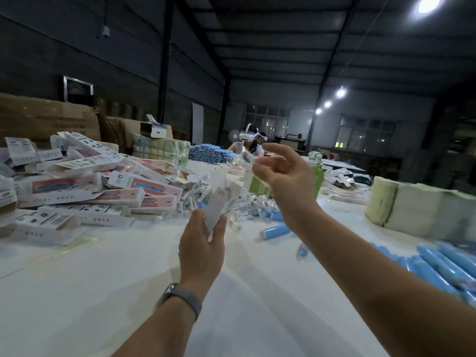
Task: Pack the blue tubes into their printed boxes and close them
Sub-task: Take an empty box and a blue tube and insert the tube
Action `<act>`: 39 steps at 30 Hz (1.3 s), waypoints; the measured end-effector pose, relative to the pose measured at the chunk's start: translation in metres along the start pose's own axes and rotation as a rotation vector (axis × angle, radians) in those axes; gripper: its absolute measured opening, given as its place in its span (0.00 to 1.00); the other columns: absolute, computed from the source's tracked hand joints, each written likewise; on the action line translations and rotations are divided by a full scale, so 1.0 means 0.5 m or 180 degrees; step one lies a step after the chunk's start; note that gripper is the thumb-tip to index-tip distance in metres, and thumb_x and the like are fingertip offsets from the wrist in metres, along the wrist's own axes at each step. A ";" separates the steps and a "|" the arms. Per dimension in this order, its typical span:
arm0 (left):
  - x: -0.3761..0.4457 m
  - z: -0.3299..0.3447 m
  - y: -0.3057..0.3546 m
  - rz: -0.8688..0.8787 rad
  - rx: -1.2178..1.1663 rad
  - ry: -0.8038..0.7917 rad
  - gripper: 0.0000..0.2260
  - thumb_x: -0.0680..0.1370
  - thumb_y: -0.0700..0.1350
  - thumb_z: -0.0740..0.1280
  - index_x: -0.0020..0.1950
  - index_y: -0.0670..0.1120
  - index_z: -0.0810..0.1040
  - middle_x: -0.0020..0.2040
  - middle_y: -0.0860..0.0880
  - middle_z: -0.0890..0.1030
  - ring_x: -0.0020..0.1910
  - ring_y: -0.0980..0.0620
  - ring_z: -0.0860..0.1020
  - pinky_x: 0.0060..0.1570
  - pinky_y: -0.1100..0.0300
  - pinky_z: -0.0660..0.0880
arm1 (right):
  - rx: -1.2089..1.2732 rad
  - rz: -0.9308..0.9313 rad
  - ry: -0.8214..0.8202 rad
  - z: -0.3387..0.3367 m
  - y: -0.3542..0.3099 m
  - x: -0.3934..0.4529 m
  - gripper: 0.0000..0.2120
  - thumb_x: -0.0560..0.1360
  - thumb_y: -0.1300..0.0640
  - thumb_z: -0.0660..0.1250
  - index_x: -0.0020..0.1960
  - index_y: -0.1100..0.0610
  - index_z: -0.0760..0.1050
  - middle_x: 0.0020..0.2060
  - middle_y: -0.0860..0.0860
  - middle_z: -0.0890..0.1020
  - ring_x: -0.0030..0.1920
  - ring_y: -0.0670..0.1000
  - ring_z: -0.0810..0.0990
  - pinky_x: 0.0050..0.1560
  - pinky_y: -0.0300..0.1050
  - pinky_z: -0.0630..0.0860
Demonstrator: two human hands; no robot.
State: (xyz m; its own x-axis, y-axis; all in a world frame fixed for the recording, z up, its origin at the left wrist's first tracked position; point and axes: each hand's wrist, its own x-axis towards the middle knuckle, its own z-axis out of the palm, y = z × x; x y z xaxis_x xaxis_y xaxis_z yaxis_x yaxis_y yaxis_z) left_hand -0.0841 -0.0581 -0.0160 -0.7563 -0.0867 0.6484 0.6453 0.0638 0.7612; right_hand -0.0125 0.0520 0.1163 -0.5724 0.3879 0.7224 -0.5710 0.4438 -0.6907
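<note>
Gripping a printed box [219,202] upright, your left hand [202,243] curls round it; your right hand [286,168] hovers above, fingers loosely spread.

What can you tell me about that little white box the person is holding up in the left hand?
The white box is a slim carton that looks like thin card, pale grey-white on the side facing us, with small red lettering near its upper end. It is held tilted above the white table, the top leaning right. Its upper flaps stand open. The left hand grips its lower end; the right hand hovers above and to the right, not touching it. Whether anything is inside cannot be seen.
</note>
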 end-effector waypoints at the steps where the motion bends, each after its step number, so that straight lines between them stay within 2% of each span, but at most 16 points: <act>1: -0.007 0.002 0.005 0.0031 -0.0007 -0.0043 0.11 0.79 0.47 0.70 0.46 0.49 0.67 0.37 0.52 0.73 0.37 0.46 0.71 0.37 0.56 0.65 | 0.0142 -0.0043 -0.0054 0.001 -0.012 -0.008 0.20 0.71 0.68 0.74 0.52 0.45 0.79 0.39 0.46 0.85 0.41 0.46 0.84 0.43 0.38 0.81; 3: -0.019 0.005 0.012 0.0108 -0.0021 -0.0091 0.13 0.78 0.47 0.70 0.44 0.49 0.65 0.35 0.56 0.70 0.34 0.53 0.70 0.33 0.60 0.64 | 0.0077 -0.0211 -0.0132 0.006 -0.026 -0.019 0.23 0.72 0.69 0.73 0.54 0.42 0.77 0.39 0.48 0.83 0.41 0.50 0.83 0.45 0.43 0.82; 5: -0.023 0.007 0.015 0.0137 -0.0034 -0.0135 0.15 0.78 0.46 0.71 0.42 0.50 0.63 0.33 0.56 0.69 0.32 0.56 0.69 0.31 0.63 0.64 | -0.0396 -0.0435 -0.0281 0.011 -0.030 -0.025 0.22 0.73 0.69 0.71 0.56 0.44 0.75 0.39 0.48 0.81 0.40 0.50 0.83 0.43 0.44 0.82; 8: -0.022 0.008 0.022 0.0228 -0.0049 -0.0184 0.17 0.78 0.44 0.72 0.41 0.50 0.62 0.32 0.54 0.70 0.31 0.52 0.67 0.32 0.53 0.67 | -0.1629 -0.0778 -0.0459 0.011 -0.019 -0.037 0.17 0.73 0.66 0.72 0.58 0.51 0.76 0.39 0.43 0.80 0.39 0.44 0.81 0.44 0.43 0.81; 11: -0.029 0.014 0.029 0.0237 -0.0142 -0.0281 0.20 0.78 0.44 0.71 0.38 0.53 0.60 0.31 0.53 0.70 0.30 0.51 0.68 0.32 0.54 0.65 | -0.2465 -0.1027 -0.0532 -0.007 0.001 -0.046 0.14 0.73 0.59 0.74 0.59 0.56 0.79 0.47 0.47 0.82 0.49 0.48 0.79 0.54 0.46 0.76; 13: -0.035 0.015 0.033 0.0198 -0.0271 -0.0417 0.15 0.79 0.47 0.70 0.40 0.51 0.65 0.32 0.52 0.74 0.31 0.50 0.71 0.33 0.54 0.65 | -0.2787 -0.1085 -0.0605 -0.023 0.013 -0.047 0.13 0.75 0.53 0.72 0.59 0.55 0.81 0.54 0.49 0.80 0.56 0.51 0.76 0.58 0.45 0.72; 16: -0.040 0.014 0.046 0.0117 -0.0454 -0.0685 0.11 0.76 0.55 0.65 0.45 0.47 0.72 0.36 0.49 0.79 0.34 0.52 0.76 0.36 0.51 0.72 | -0.2303 -0.0795 -0.0684 -0.043 0.025 -0.056 0.10 0.78 0.50 0.69 0.55 0.53 0.83 0.54 0.48 0.77 0.54 0.47 0.76 0.54 0.46 0.74; 18: -0.042 0.011 0.051 0.0084 -0.0534 -0.0849 0.10 0.76 0.55 0.66 0.44 0.50 0.71 0.36 0.49 0.80 0.35 0.53 0.77 0.37 0.52 0.75 | -0.1838 -0.0575 -0.0696 -0.043 0.033 -0.072 0.07 0.78 0.53 0.69 0.50 0.54 0.84 0.51 0.47 0.77 0.48 0.45 0.76 0.48 0.47 0.75; 20: -0.042 0.008 0.050 0.0050 -0.0609 -0.0957 0.09 0.77 0.53 0.67 0.46 0.50 0.72 0.39 0.49 0.81 0.38 0.50 0.80 0.41 0.47 0.78 | -0.1747 -0.0538 -0.0695 -0.039 0.039 -0.086 0.08 0.79 0.55 0.67 0.46 0.56 0.83 0.49 0.47 0.76 0.47 0.45 0.75 0.47 0.45 0.73; 22: -0.045 0.006 0.052 0.0027 -0.0728 -0.1039 0.10 0.76 0.54 0.65 0.51 0.48 0.74 0.41 0.50 0.82 0.42 0.47 0.81 0.44 0.43 0.79 | -0.1558 -0.0483 -0.0731 -0.038 0.037 -0.097 0.07 0.80 0.54 0.65 0.50 0.52 0.82 0.50 0.46 0.76 0.47 0.46 0.78 0.46 0.43 0.76; 24: -0.049 0.007 0.061 0.0007 -0.1014 -0.1104 0.11 0.76 0.53 0.64 0.54 0.51 0.72 0.44 0.53 0.83 0.43 0.50 0.82 0.45 0.44 0.79 | -0.1030 -0.0223 -0.0692 -0.036 0.030 -0.105 0.08 0.80 0.54 0.66 0.57 0.44 0.78 0.51 0.45 0.78 0.43 0.47 0.82 0.43 0.44 0.80; 26: -0.050 0.006 0.071 0.0072 -0.1330 -0.1145 0.13 0.76 0.51 0.65 0.59 0.57 0.67 0.50 0.57 0.83 0.45 0.52 0.83 0.46 0.49 0.81 | -0.0688 -0.0040 -0.0668 -0.034 0.033 -0.116 0.16 0.78 0.58 0.68 0.57 0.38 0.73 0.49 0.43 0.79 0.38 0.46 0.83 0.38 0.44 0.81; 28: -0.047 0.002 0.078 0.0201 -0.1540 -0.1154 0.19 0.77 0.48 0.64 0.63 0.64 0.63 0.53 0.57 0.81 0.47 0.51 0.84 0.46 0.52 0.81 | -0.0567 0.0063 -0.0601 -0.033 0.041 -0.129 0.20 0.77 0.61 0.70 0.56 0.37 0.70 0.48 0.42 0.79 0.38 0.44 0.83 0.36 0.41 0.80; 32: -0.048 -0.003 0.086 0.0466 -0.1468 -0.1254 0.25 0.78 0.46 0.62 0.69 0.68 0.59 0.53 0.58 0.81 0.47 0.50 0.83 0.45 0.55 0.82 | -0.0320 0.0294 -0.0510 -0.045 0.046 -0.141 0.20 0.76 0.59 0.72 0.58 0.39 0.70 0.51 0.49 0.79 0.42 0.45 0.82 0.45 0.45 0.82; 35: -0.046 -0.009 0.089 0.0684 -0.1313 -0.1295 0.26 0.78 0.45 0.63 0.65 0.73 0.61 0.54 0.62 0.81 0.47 0.52 0.84 0.42 0.57 0.82 | -0.0346 0.0228 -0.0556 -0.051 0.045 -0.151 0.16 0.76 0.60 0.71 0.57 0.43 0.71 0.50 0.50 0.80 0.42 0.44 0.81 0.45 0.44 0.82; 39: -0.044 -0.009 0.090 0.0751 -0.1235 -0.1271 0.23 0.76 0.43 0.62 0.59 0.71 0.64 0.49 0.61 0.82 0.42 0.53 0.84 0.38 0.56 0.82 | -0.0333 0.0122 -0.0558 -0.053 0.045 -0.165 0.14 0.77 0.61 0.69 0.55 0.44 0.72 0.50 0.49 0.80 0.42 0.42 0.80 0.42 0.38 0.78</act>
State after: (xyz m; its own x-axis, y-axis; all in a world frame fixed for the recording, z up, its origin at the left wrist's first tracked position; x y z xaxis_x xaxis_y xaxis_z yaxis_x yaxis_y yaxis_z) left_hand -0.0378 -0.0577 0.0040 -0.5214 0.2705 0.8093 0.7358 -0.3379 0.5869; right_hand 0.0377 0.0514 0.0421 -0.6914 0.2636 0.6726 -0.4878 0.5164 -0.7038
